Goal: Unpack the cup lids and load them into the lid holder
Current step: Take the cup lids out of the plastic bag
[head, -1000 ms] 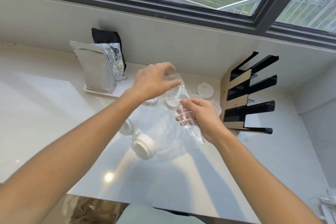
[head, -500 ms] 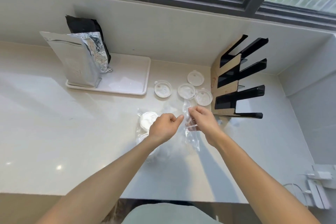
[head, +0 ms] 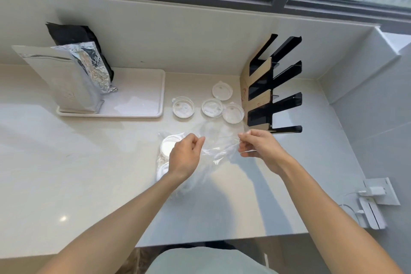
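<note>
Both hands pinched shut on the clear plastic bag [head: 219, 151] over the counter [head: 66, 173], left hand [head: 185, 155] at its left edge, right hand [head: 259, 147] at its right, stacked lids [head: 168, 145] inside by the left hand, four loose lids [head: 211, 107] just left of the lid holder [head: 266, 87].

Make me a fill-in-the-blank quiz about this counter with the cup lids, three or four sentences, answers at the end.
1. Loose on the counter lie ____ clear lids.
2. Both hands, left hand and right hand, pull at a clear plastic ____.
3. The black lid holder stands on the ____ side of the loose lids.
4. The foil bags stand on a white ____.

Answers: four; bag; right; tray
</note>
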